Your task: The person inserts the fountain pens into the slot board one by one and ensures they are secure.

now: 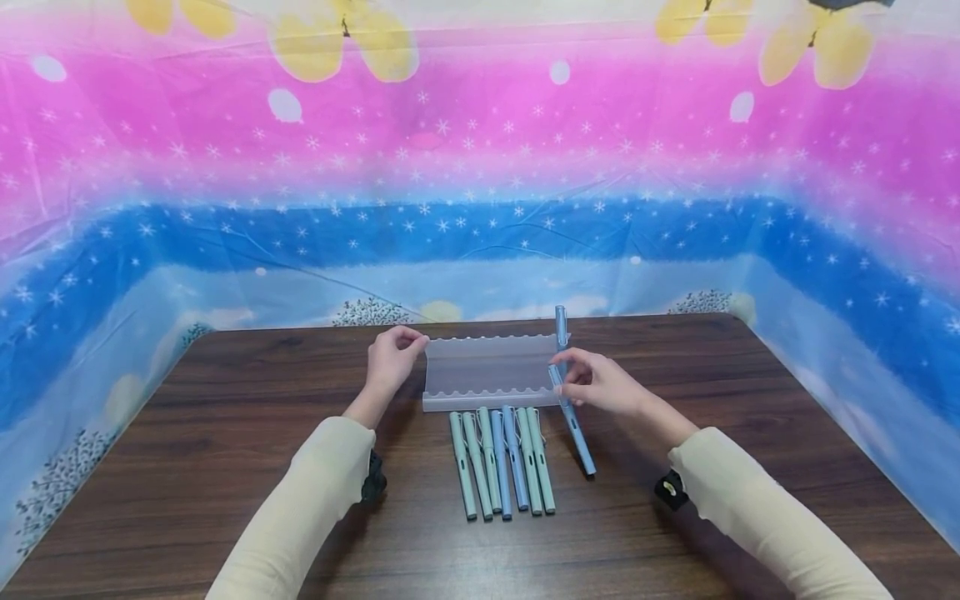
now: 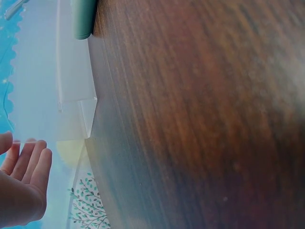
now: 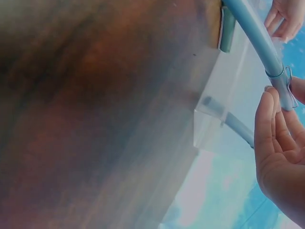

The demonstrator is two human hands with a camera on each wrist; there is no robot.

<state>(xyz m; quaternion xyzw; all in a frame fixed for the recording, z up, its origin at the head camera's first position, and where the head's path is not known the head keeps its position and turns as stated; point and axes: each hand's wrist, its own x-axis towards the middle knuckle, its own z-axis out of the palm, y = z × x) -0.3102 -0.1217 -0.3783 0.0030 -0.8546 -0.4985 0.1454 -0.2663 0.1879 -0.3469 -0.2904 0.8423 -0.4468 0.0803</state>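
A clear plastic pen rack (image 1: 480, 367) with scalloped front and back edges stands on the table. My left hand (image 1: 392, 358) pinches its far left corner; the left wrist view shows the fingers (image 2: 39, 167) at the rack's end. My right hand (image 1: 603, 383) holds a blue pen (image 1: 577, 437) by its capped end, near the rack's right front corner. This pen slants down toward me, its clip showing in the right wrist view. Behind it, another blue pen (image 1: 561, 327) lies across the rack at the right end, partly hidden by the hand.
In front of the rack, several pens lie side by side on the brown wooden table (image 1: 262, 467), including a green pen (image 1: 462, 467) at the left and a blue pen (image 1: 501, 467) in the middle. A patterned cloth (image 1: 480, 225) surrounds the table's far side and both sides.
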